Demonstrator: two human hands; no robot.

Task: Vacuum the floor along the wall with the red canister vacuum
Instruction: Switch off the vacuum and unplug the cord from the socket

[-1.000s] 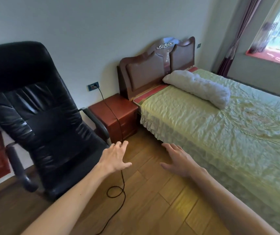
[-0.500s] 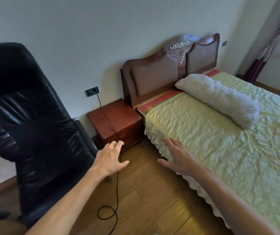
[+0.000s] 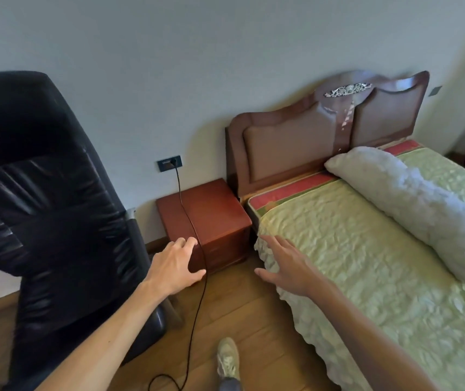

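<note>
No red canister vacuum is in view. A black power cord (image 3: 194, 235) hangs from a plug in the dark wall socket (image 3: 170, 163), crosses the red-brown bedside cabinet (image 3: 211, 221) and loops on the wooden floor (image 3: 254, 328). My left hand (image 3: 176, 266) reaches forward with relaxed fingers, just left of the cord and in front of the cabinet, holding nothing. My right hand (image 3: 285, 266) is stretched out with spread fingers over the corner of the bed, holding nothing.
A black leather office chair (image 3: 48, 207) fills the left side, close to the cabinet. A bed (image 3: 380, 263) with a green quilted cover, white bolster (image 3: 411, 204) and brown headboard (image 3: 324, 136) takes the right. My shoe (image 3: 227, 359) stands on the floor between them.
The view has moved closer to the cabinet and wall and turned left. Both hands stay outstretched and have advanced toward the cabinet; the window has left the frame and my shoe has appeared.
</note>
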